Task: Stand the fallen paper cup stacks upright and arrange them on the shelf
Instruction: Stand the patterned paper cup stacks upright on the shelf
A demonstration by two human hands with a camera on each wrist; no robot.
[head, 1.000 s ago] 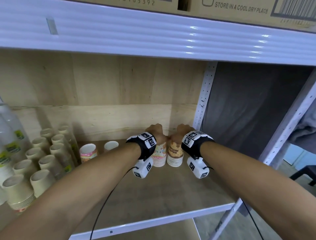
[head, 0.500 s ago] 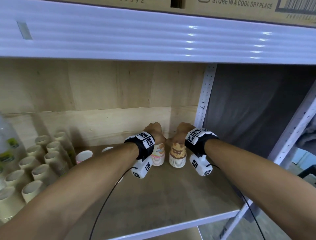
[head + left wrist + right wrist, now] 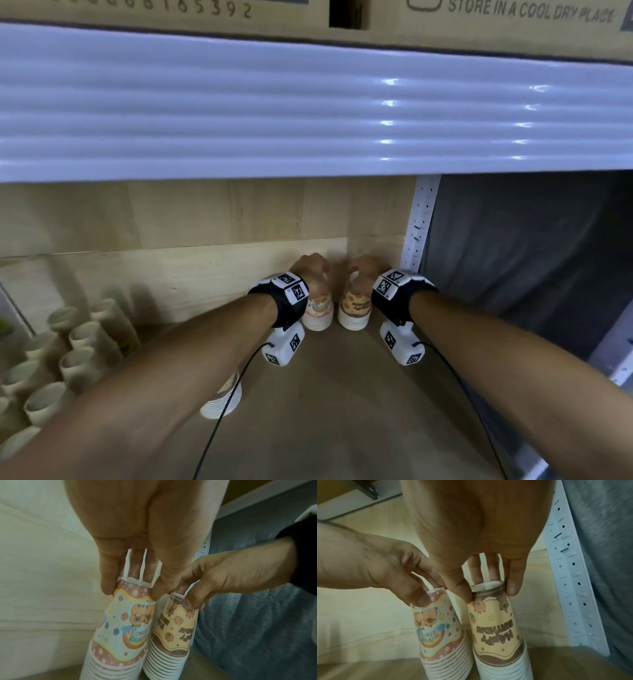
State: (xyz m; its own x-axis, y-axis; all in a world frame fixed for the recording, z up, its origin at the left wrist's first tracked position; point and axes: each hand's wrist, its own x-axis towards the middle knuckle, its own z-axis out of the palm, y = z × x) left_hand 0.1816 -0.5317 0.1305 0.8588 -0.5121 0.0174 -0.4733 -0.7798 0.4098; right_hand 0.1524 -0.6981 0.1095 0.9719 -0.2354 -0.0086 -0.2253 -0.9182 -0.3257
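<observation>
Two upside-down stacks of printed paper cups stand side by side on the wooden shelf board (image 3: 342, 411), near its back right corner. My left hand (image 3: 310, 269) (image 3: 132, 593) pinches the top of the pink birthday stack (image 3: 320, 313) (image 3: 120, 635) from above with thumb and fingers. In the same way my right hand (image 3: 364, 269) (image 3: 490, 594) grips the top of the brown and yellow birthday stack (image 3: 354, 311) (image 3: 498, 632). The stacks nearly touch. Each wrist view also shows the other stack and hand.
Several plain beige cup stacks (image 3: 78, 346) stand at the left. Another printed stack (image 3: 222, 401) stands under my left forearm. A white upper shelf beam (image 3: 308, 102) hangs low overhead. A perforated white upright (image 3: 419, 222) and grey cloth (image 3: 513, 257) bound the right side.
Both hands keep their hold on the two stacks, which sit slightly deeper toward the back right corner. The head view has tilted up and closed in.
</observation>
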